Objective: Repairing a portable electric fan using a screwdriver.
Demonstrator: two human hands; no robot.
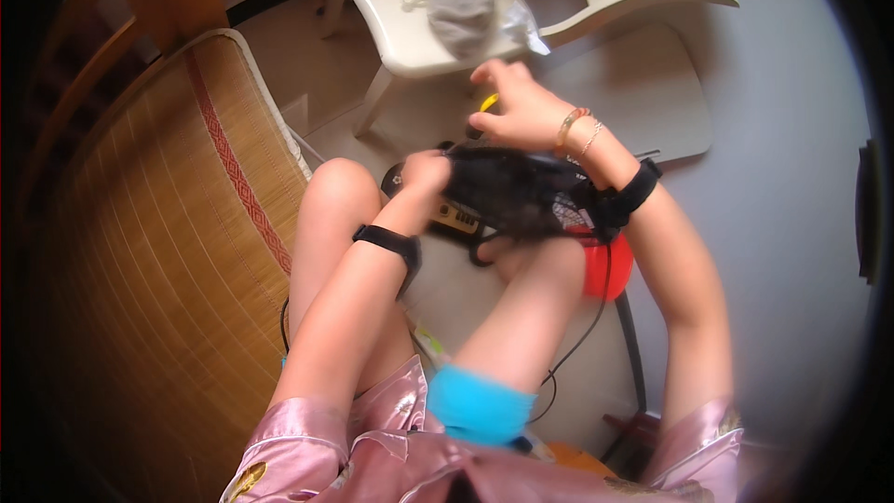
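Observation:
A black, bag-like item, smeared by motion, lies across the space in front of my knees. Its left end is gripped by my left hand, whose fingers are blurred and curl over the edge. Above the item, my right hand is raised with the index finger and thumb bent. Between them is a small yellow-and-black object, partly covered by the fingers; its kind does not show. Under the black item, a tan panel with dark buttons peeks out near my left hand. Black bands circle both my forearms.
A cream plastic chair stands ahead, with a grey cloth pouch and crumpled white wrapping on its seat. A woven bed mat fills the left side. Something red is beside my right leg. A black cable hangs there.

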